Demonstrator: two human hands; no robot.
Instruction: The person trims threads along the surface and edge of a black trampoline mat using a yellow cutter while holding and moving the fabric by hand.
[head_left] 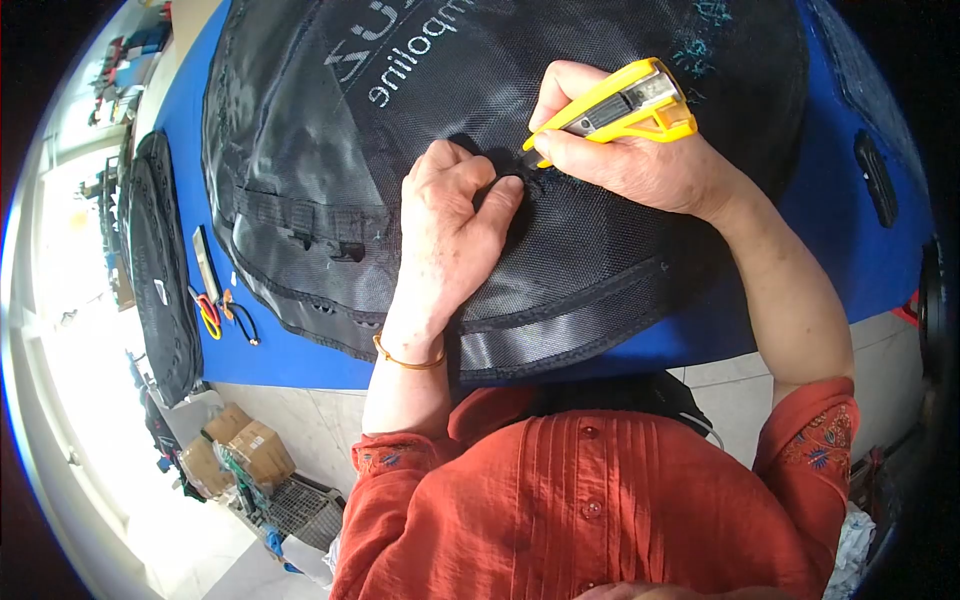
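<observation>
A large black mesh fabric piece [590, 260] with white lettering lies over the blue table [280, 368]. My left hand [455, 225] is closed on a pinched fold of this fabric near its middle, thumb towards the right. Just right of it, my right hand [650, 165] grips a yellow utility knife [620, 105], its dark tip down at the fabric by my left thumb. The exact contact of the tip is too small to tell. Teal thread tangles [695, 55] show on the fabric at the top right.
Scissors [208, 314] and a metal tool [205, 262] lie at the table's left, beside a long black folded bundle [160, 270]. A black object [875, 178] sits at the right. Cardboard boxes [255, 450] and a grey crate [305, 510] stand on the floor.
</observation>
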